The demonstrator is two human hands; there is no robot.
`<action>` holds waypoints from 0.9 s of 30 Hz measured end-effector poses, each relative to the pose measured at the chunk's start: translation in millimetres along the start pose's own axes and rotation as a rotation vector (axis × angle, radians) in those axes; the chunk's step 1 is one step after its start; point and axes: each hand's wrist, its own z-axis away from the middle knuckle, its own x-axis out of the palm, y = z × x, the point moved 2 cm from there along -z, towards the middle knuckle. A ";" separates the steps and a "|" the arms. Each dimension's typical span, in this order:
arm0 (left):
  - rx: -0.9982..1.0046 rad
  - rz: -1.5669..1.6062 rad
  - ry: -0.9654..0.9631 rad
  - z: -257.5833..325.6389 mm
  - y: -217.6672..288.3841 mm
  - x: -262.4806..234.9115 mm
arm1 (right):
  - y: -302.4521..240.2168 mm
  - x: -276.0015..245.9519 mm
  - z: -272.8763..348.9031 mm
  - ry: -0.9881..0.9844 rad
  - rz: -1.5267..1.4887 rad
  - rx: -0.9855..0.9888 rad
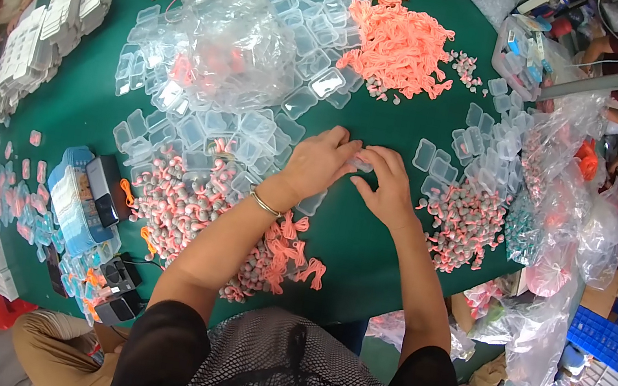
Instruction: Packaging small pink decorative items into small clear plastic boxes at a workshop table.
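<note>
My left hand [321,160] and my right hand [386,186] meet over the middle of the green table, fingers closed on a small clear plastic case [362,164]. Something pink shows at the case, partly hidden by my fingers. Beneath my left forearm spreads a heap of small pink-and-grey pieces [180,199] that look like earplugs. A second heap of the same pieces [464,225] lies right of my right hand. Loose clear cases [212,130] are scattered left of my left hand. Beyond my hands sits a pile of pink cord bundles [397,43].
A clear plastic bag [241,40] rests on more cases at the back left. White card stacks [57,25] stand at the left edge. A blue container [82,190] and black boxes [122,292] are nearer. Bulging clear bags [567,181] line the right, with people beyond.
</note>
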 end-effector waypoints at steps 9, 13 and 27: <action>0.002 0.097 -0.012 -4.2 -6.7 4.1 | 17.6 8.5 1.2 0.037 0.023 0.006; 0.034 0.103 0.009 -6.5 -11.2 5.8 | 18.7 10.7 -0.4 0.050 0.021 -0.009; -0.014 0.061 0.359 -5.1 22.6 -56.5 | 2.6 -12.3 -52.2 0.240 -0.209 0.188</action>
